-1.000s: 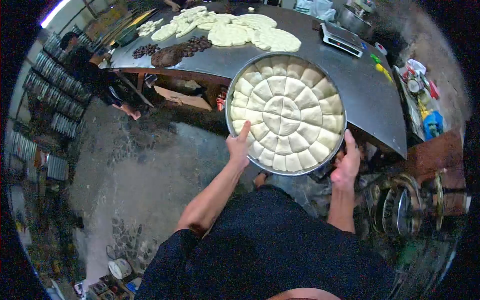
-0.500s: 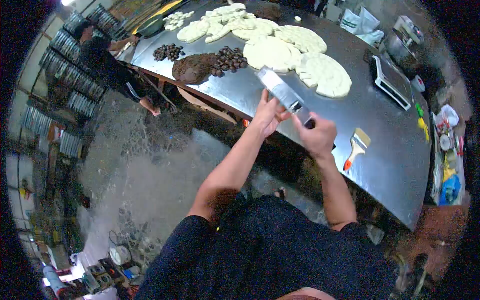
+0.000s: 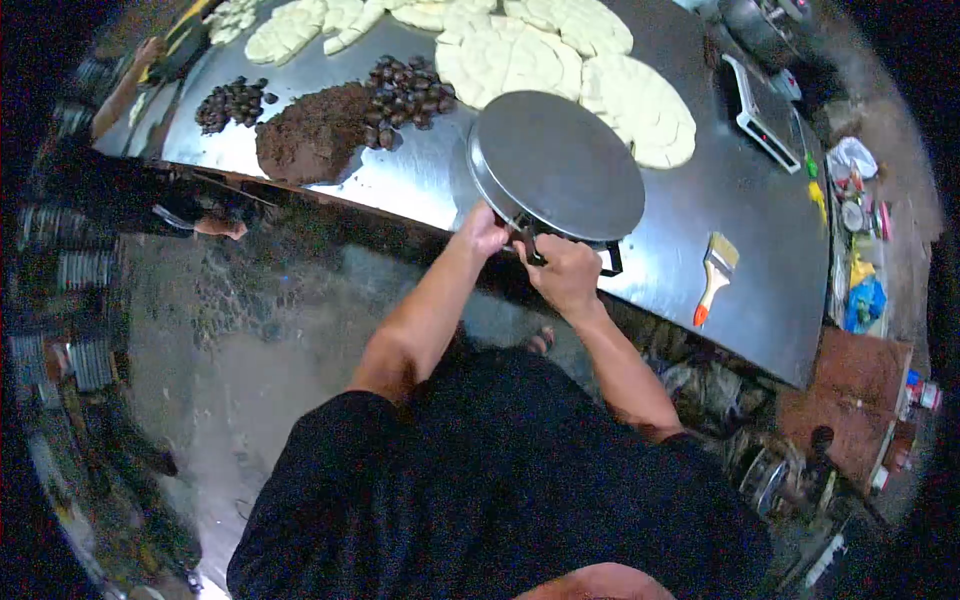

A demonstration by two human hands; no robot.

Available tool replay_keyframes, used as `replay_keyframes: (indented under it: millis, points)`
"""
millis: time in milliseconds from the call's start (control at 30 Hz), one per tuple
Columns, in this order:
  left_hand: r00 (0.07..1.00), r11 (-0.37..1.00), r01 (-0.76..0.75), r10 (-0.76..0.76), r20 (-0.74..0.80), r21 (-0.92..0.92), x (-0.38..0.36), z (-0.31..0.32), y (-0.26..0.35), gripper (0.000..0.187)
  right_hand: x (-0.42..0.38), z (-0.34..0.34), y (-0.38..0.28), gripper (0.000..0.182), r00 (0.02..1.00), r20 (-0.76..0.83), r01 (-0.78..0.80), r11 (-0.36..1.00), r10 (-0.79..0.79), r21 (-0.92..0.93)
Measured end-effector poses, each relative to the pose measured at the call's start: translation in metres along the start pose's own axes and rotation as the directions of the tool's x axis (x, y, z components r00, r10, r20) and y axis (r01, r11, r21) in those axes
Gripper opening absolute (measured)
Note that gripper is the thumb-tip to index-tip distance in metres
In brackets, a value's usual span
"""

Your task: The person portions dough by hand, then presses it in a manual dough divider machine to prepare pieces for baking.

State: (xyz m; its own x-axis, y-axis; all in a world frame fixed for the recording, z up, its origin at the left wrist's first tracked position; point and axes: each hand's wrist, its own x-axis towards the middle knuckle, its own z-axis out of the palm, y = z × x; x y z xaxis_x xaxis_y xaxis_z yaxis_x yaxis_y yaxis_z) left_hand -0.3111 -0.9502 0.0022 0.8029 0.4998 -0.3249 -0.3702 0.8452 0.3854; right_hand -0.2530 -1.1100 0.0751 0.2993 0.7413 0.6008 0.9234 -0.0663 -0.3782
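Observation:
A round grey pan-like appliance (image 3: pixel 560 165) with a metal rim and black handles is at the front edge of the steel table (image 3: pixel 690 205). My right hand (image 3: pixel 568 270) is wrapped round its black handle. At the rim's lower left, my left hand (image 3: pixel 484 232) grips the edge. Beyond the appliance lie flat pale dough rounds (image 3: pixel 640 110). Left of it are a brown mass (image 3: pixel 312 133) and dark balls (image 3: pixel 405 98). A brush (image 3: pixel 717 275) with an orange-tipped handle rests to the right.
More dark balls (image 3: pixel 232 105) sit at the left. A scale (image 3: pixel 765 115) stands at the right back, near a side shelf with bags (image 3: pixel 862 300). A co-worker's arm (image 3: pixel 125 95) reaches over the table's left end.
The appliance, seen nearly edge-on before, now shows its round flat face. Both my hands have moved left and slightly down with it. The view has shifted, and less of the co-worker shows.

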Motion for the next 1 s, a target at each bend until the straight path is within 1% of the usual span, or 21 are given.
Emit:
replay_keyframes:
  millis: [67, 133, 200, 267, 300, 333, 367, 400, 467, 533, 567, 600, 633, 667, 700, 733, 800, 833, 867, 967, 1000]
  points:
    - [0.996, 0.997, 0.072, -0.073, -0.044, -0.025, 0.0, -0.004, 0.009, 0.029, 0.0, 0.012, -0.007, 0.031, 0.998, 0.052, -0.03, 0.998, 0.033, -0.053]
    - [0.993, 0.999, 0.035, -0.038, -0.108, -0.034, 0.001, -0.012, 0.007, 0.031, -0.005, 0.022, -0.008, 0.028, 0.993, 0.103, -0.053, 0.996, 0.06, -0.077]
    - [0.986, 1.0, 0.001, -0.004, -0.169, -0.021, -0.005, -0.024, -0.005, 0.034, -0.011, 0.027, -0.008, 0.028, 0.994, 0.095, -0.051, 0.999, 0.052, -0.013]
    - [0.998, 0.993, 0.021, -0.027, -0.054, -0.114, 0.001, -0.043, -0.012, 0.034, -0.018, 0.025, 0.001, 0.028, 0.989, 0.136, -0.051, 0.999, 0.05, 0.005]
    - [0.993, 0.992, -0.06, 0.049, -0.105, -0.109, -0.009, -0.027, -0.015, 0.034, -0.02, 0.023, 0.004, 0.027, 0.988, 0.147, -0.049, 0.999, 0.049, -0.003]
    - [0.996, 0.998, -0.044, 0.039, -0.081, -0.051, -0.025, -0.013, -0.017, 0.034, -0.019, 0.022, 0.005, 0.027, 0.987, 0.152, -0.049, 0.999, 0.05, -0.01]
    - [0.999, 0.992, -0.041, 0.038, -0.025, -0.122, -0.02, -0.022, -0.017, 0.035, -0.017, 0.018, 0.003, 0.027, 0.993, 0.113, -0.045, 0.999, 0.044, 0.008]
    - [0.999, 0.981, -0.026, 0.033, 0.036, -0.192, -0.019, -0.021, -0.011, 0.035, -0.012, 0.018, 0.001, 0.027, 0.988, 0.139, -0.072, 0.997, 0.073, -0.012]
    - [0.998, 0.984, -0.047, 0.053, 0.029, -0.171, -0.018, -0.021, -0.012, 0.034, -0.011, 0.013, 0.002, 0.027, 0.991, 0.125, -0.054, 0.999, 0.052, 0.008]
    - [0.995, 0.995, -0.067, 0.062, -0.075, -0.072, -0.018, -0.025, -0.016, 0.033, -0.013, 0.007, 0.004, 0.027, 0.993, 0.112, -0.044, 0.998, 0.039, 0.047]
    - [0.99, 0.997, -0.077, 0.074, -0.116, -0.025, -0.023, -0.013, -0.018, 0.035, -0.013, 0.004, 0.006, 0.026, 0.994, 0.112, -0.028, 0.996, 0.019, 0.083]
    - [0.728, 0.925, 0.344, -0.154, 0.668, -0.161, 0.01, -0.072, -0.005, 0.037, -0.01, 0.004, 0.008, 0.026, 0.994, 0.102, -0.037, 0.997, 0.029, 0.073]
    - [0.932, 0.981, 0.154, -0.104, 0.348, -0.118, 0.006, -0.057, -0.009, 0.037, -0.011, 0.007, 0.01, 0.025, 0.992, 0.124, -0.023, 0.996, 0.012, 0.09]
    - [1.0, 1.0, -0.017, 0.017, -0.002, 0.005, -0.001, -0.033, -0.011, 0.037, -0.013, 0.008, 0.011, 0.024, 0.99, 0.14, -0.007, 0.994, -0.008, 0.106]
    - [0.997, 0.999, -0.036, 0.036, -0.069, -0.008, -0.01, -0.014, -0.012, 0.037, -0.015, 0.008, 0.012, 0.022, 0.986, 0.168, -0.012, 0.994, -0.006, 0.108]
    - [0.983, 0.996, -0.079, 0.086, -0.161, 0.048, -0.023, 0.012, -0.014, 0.036, -0.016, 0.008, 0.012, 0.019, 0.983, 0.183, -0.019, 0.996, 0.003, 0.087]
    - [0.982, 0.997, -0.079, 0.083, -0.167, 0.026, -0.033, 0.026, -0.013, 0.035, -0.018, 0.004, 0.011, 0.012, 0.981, 0.193, -0.031, 0.998, 0.02, 0.056]
    - [0.991, 0.998, -0.069, 0.068, -0.119, 0.003, -0.025, 0.005, -0.012, 0.036, -0.019, 0.003, 0.012, 0.015, 0.972, 0.234, -0.049, 0.997, 0.035, 0.057]
    - [0.991, 0.998, -0.066, 0.066, -0.112, 0.004, -0.025, 0.003, -0.013, 0.036, -0.021, 0.004, 0.015, 0.015, 0.973, 0.23, -0.049, 0.997, 0.036, 0.051]
    - [1.0, 0.999, 0.022, -0.022, 0.002, -0.05, -0.024, -0.008, -0.011, 0.036, -0.019, 0.004, 0.016, 0.017, 0.959, 0.284, -0.045, 0.997, 0.025, 0.063]
    - [1.0, 0.999, 0.009, -0.009, 0.006, -0.051, -0.018, -0.023, -0.011, 0.036, -0.018, 0.003, 0.015, 0.017, 0.96, 0.281, -0.032, 0.997, 0.012, 0.066]
